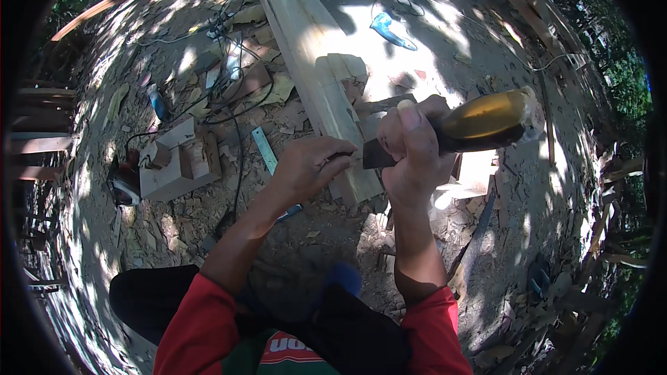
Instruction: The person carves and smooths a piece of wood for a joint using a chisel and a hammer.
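Note:
My right hand (pixel 415 149) is wrapped round a chisel (pixel 486 121) with a glossy amber and dark handle. The handle points right and its end looks frayed. From the other side of the fist the dark flat blade (pixel 376 155) points left. My left hand (pixel 310 169) is closed in a pinch just left of the blade's edge. Whatever its fingertips hold, if anything, is too small to make out. Below both hands lies the near end of a long pale wooden beam (pixel 299 28), which runs away toward the top of the view.
Left of the beam lie a light metal ruler (pixel 264 149) and a notched wooden block (pixel 180 173), with a dark corded tool (pixel 125 184) beside it. A blue-handled tool (pixel 158 102) and a blue curved object (pixel 390 31) lie farther off. Cords (pixel 240 125), wood chips and dry leaves cover the ground.

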A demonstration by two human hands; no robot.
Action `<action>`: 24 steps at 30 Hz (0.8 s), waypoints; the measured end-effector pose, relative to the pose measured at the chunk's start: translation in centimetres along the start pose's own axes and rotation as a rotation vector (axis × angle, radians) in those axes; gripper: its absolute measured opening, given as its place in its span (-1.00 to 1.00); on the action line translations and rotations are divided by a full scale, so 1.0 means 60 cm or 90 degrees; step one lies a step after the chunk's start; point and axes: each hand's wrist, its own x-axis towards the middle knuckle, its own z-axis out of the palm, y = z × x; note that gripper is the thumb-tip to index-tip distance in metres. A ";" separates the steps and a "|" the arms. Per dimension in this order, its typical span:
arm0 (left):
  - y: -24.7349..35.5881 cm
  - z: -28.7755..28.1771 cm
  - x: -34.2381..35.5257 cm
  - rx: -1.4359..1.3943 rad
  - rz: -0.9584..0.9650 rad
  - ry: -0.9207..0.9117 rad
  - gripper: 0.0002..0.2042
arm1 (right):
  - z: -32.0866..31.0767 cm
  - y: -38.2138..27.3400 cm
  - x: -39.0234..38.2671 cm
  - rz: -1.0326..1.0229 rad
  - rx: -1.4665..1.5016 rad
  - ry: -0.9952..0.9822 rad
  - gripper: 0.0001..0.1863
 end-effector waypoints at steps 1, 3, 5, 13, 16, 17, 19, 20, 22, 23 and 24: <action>0.005 0.002 0.002 -0.006 0.004 0.015 -0.79 | 0.007 -0.001 0.003 -0.023 -0.059 -0.007 -0.88; 0.003 0.006 0.002 -0.032 -0.015 0.020 -0.79 | 0.017 0.006 0.005 0.001 -0.099 0.008 -0.87; -0.011 0.011 0.002 -0.075 -0.060 0.002 -0.79 | 0.025 0.022 0.005 0.094 -0.059 0.055 -0.85; -0.007 0.008 0.008 -0.086 -0.064 -0.001 -0.81 | 0.017 0.064 0.021 0.179 -0.145 0.024 -0.77; -0.007 0.006 0.024 -0.185 -0.107 0.009 -0.80 | 0.016 0.053 0.010 0.178 -0.127 0.065 -0.76; -0.002 0.015 0.022 -0.237 -0.138 0.009 -0.80 | 0.001 0.044 0.019 0.161 -0.100 0.037 -0.76; 0.000 0.004 0.025 -0.193 -0.120 0.013 -0.80 | 0.028 0.021 0.026 0.206 -0.077 0.083 -0.76; -0.003 0.001 0.024 -0.170 -0.111 0.015 -0.80 | 0.021 0.043 0.022 0.181 -0.081 0.070 -0.77; -0.014 0.007 0.021 -0.167 -0.106 -0.004 -0.81 | 0.012 0.052 0.022 0.173 -0.084 0.078 -0.77; -0.022 0.007 0.021 -0.163 -0.104 -0.013 -0.82 | 0.012 0.053 0.026 0.169 -0.082 0.083 -0.78; -0.024 0.006 0.025 -0.163 -0.113 -0.006 -0.82 | 0.012 0.051 0.031 0.154 -0.062 0.082 -0.78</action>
